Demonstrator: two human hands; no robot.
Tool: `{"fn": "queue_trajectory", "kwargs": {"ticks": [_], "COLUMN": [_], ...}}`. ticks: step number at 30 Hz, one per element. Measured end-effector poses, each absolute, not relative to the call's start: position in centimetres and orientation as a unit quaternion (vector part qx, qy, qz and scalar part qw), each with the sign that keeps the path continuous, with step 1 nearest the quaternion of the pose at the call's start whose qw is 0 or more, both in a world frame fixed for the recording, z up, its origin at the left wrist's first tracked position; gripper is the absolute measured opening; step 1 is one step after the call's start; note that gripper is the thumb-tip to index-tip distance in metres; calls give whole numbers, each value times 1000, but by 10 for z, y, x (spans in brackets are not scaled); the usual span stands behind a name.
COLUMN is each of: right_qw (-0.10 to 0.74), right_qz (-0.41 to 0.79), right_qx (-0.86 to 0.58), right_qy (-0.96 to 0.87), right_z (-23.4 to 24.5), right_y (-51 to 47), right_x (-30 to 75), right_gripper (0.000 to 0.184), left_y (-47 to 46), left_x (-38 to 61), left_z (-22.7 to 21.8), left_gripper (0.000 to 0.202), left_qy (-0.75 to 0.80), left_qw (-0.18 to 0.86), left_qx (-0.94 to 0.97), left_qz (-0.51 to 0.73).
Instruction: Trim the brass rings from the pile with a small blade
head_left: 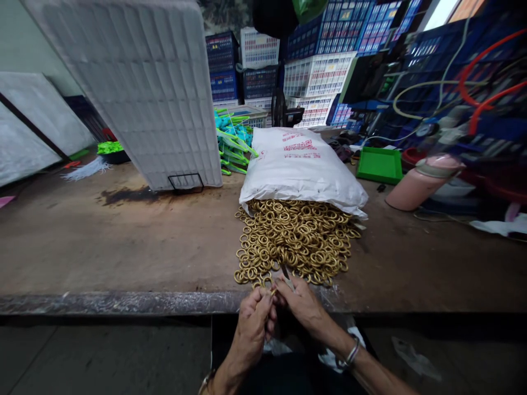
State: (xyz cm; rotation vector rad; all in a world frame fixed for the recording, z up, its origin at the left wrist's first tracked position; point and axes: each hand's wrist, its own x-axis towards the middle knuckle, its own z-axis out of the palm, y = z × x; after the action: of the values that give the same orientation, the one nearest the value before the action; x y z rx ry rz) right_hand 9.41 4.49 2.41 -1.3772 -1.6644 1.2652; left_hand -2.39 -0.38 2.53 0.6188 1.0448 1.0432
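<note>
A gold-coloured ring (273, 292) is pinched between the thumb and fingers of my left hand (254, 315), just off the table's front edge. Close beside it, my right hand (302, 304) is closed around a small knife (285, 272), whose dark blade points up and away from me. The fingertips of both hands meet at the ring. Right behind them lies a broad heap of gold-coloured rings (296, 236), spilling from under a white woven sack (300, 170) with red print.
The brown table (173, 241) has a worn front edge. A tall white ribbed panel (140, 93) stands on it at left, near green and blue plastic pieces (234, 140). At right are a green tray (379, 164) and a pink bottle (422, 184). Stacked crates (319, 74) fill the back.
</note>
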Motion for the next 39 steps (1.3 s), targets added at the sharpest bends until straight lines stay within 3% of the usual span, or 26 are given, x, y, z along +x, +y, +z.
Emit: {"fn": "queue_trajectory", "kwargs": {"ticks": [7, 15, 23, 26, 33, 39], "right_qw": [199, 108, 63, 56, 129, 73], "right_qz": [320, 223, 193, 163, 166, 131], "right_qx": [-511, -532, -533, -573, -558, -572], "right_qy": [-773, -810, -822, -802, -803, -806], "right_z": [18, 19, 14, 13, 11, 7], "right_y": [36, 33, 40, 50, 54, 53], "right_x": [104, 103, 105, 110, 97, 83], "right_gripper": [12, 28, 32, 25, 16, 15], "left_y": [-2, 1, -9, -16, -10, -7], "left_x": [-24, -23, -28, -33, -48, -52], "left_z": [25, 30, 30, 38, 39, 33], "left_gripper": [33, 39, 34, 31, 29, 19], "left_qy": [494, 517, 494, 455, 407, 387], "left_qw": [662, 638, 660, 698, 704, 709], "left_qx": [293, 301, 304, 262, 169, 151], "left_qz": [481, 485, 477, 487, 557, 570]}}
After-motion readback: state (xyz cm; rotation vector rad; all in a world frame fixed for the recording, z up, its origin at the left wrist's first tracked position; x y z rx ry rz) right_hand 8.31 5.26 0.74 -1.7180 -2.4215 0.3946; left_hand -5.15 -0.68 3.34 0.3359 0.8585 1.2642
